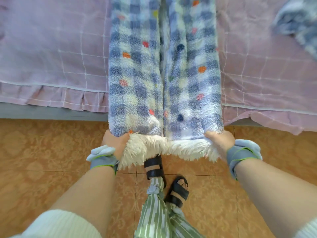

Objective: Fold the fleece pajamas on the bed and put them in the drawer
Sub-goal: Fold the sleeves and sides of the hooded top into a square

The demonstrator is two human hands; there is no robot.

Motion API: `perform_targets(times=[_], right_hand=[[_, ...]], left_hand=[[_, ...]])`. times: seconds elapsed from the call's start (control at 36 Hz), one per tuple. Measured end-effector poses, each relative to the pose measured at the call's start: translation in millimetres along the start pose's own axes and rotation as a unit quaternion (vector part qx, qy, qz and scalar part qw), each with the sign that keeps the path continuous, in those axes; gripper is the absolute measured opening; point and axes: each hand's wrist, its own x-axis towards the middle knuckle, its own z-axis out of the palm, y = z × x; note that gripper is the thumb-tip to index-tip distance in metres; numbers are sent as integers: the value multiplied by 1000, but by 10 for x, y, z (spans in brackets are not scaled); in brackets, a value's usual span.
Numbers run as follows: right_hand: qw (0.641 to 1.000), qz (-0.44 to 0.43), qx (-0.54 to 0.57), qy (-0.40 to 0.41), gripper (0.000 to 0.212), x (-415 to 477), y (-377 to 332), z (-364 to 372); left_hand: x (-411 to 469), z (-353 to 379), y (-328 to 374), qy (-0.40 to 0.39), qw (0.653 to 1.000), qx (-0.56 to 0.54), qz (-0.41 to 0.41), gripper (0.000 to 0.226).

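1. Bed (51,48): its pink checked sheet lies loose, with a frill hanging at the near edge. A pull on the fleece toward the person can drag the sheet into wrinkles and spoil the folding surface.
2. Floor (42,152): the tiles lie directly below the overhanging fleece. If either grip slips, that end drops and picks up dirt.
3. Pants (137,74): they lie lengthwise on the bed, legs side by side with a narrow gap. The near end hangs past the bed edge, and the far end is out of frame. Thick fleece is springy, so uneven lifting likely skews the fold or lets the legs drift apart.
4. Second fleece piece (296,23): it is bunched at the far right of the bed, well apart from the pants and not yet folded. It can be overlooked. The drawer is not in view, so the carry cannot be judged.
5. Lining (154,148): the white fluffy inside shows where the middle sags between the hands. That slack can tuck under and make a lumpy crease.
6. Left hand (116,143): it holds the left corner, fingers curled into the fleece.
7. Right hand (221,143): it holds the right corner the same way. Corner-only holds leave the centre unsupported.
8. Sandal (155,167): it stands just under the sagging lining, so a forward step can catch it.
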Motion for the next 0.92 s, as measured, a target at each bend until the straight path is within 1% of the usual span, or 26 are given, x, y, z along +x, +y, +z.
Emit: perform_targets(times=[0.06,0.08,0.11,0.14,0.19,0.22,0.25,0.31,0.33,0.39,0.44,0.47,0.53,0.61,0.67,0.69,0.75,0.81,0.83,0.86,0.89,0.92], right_hand=[[1000,-20,-22,-7,42,-337,-215,-226],[999,-19,-36,-6,43,-368,-218,-234],[999,-24,-39,1,42,-535,-304,-362],[999,-28,-30,8,41,-731,-387,-473],[999,-31,-18,17,37,-1063,-527,-670],[999,-25,-20,15,37,-1060,-511,-658],[999,-29,-15,13,39,-1216,-601,-774],[1000,-21,-11,8,47,-1440,-679,-908],[1000,-19,-13,15,53,-1544,-711,-977],[1000,-19,-12,9,62,-1666,-733,-1046],[1000,-23,-7,-3,69,-1867,-791,-1189],[1000,-25,-7,-8,69,-1936,-792,-1251],[1000,-18,-10,-23,66,-2059,-796,-1349],[999,-3,-5,-39,59,-2175,-871,-1459],[999,3,-5,-44,60,-2200,-953,-1480],[999,5,4,-47,61,-2190,-1029,-1477],[999,4,13,-40,57,-2146,-1204,-1455],[999,-6,37,-31,49,-2092,-1448,-1415],[998,-10,53,-31,45,-2051,-1570,-1393],[997,-12,66,-29,44,-2001,-1691,-1371],[997,-14,74,-21,49,-1906,-1821,-1337],[997,-14,74,-17,56,-1846,-1936,-1315]], left_hand=[[-310,-241,240,-17,1000,2,20,28],[-355,-225,272,-21,999,6,24,23],[-517,-342,387,-9,1000,4,21,21],[-678,-463,487,7,1000,-12,18,23],[-948,-672,673,33,999,-28,-4,36],[-968,-677,686,20,1000,-16,-14,38],[-1091,-792,779,14,1000,-9,-2,33],[-1303,-949,882,13,1000,-13,0,20],[-1413,-1026,924,24,1000,-10,8,23],[-1524,-1113,931,14,1000,4,17,31],[-1752,-1285,1042,-3,1000,5,17,26],[-1820,-1362,1069,-6,1000,12,15,22],[-1946,-1472,1132,-17,999,29,-6,24],[-2118,-1636,1290,-16,997,1,-73,36],[-2136,-1664,1334,-23,996,-12,-80,40],[-2160,-1701,1405,-32,996,-33,-76,36],[-2158,-1747,1562,-39,994,-89,-52,18],[-2073,-1808,1778,-49,993,-104,-33,25],[-1972,-1816,1870,-50,992,-114,-33,22],[-1847,-1830,1959,-51,989,-132,-35,18],[-1690,-1845,2045,-46,988,-140,-41,23],[-1583,-1881,2149,-45,988,-140,-37,23]])
